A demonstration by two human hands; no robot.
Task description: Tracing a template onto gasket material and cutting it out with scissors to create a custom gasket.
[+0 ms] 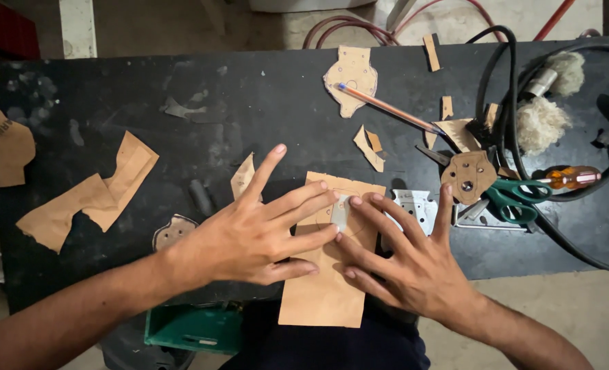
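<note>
Both hands, left hand (249,236) and right hand (414,264), press flat on cardboard sheet (328,288).

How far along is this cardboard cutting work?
Already done, it seems: a cut cardboard shape with a pen lying on it, and scraps strewn over the black table. In hand: the left hand and right hand press a small metal part onto an uncut cardboard sheet. The scissors lie unused.
</note>
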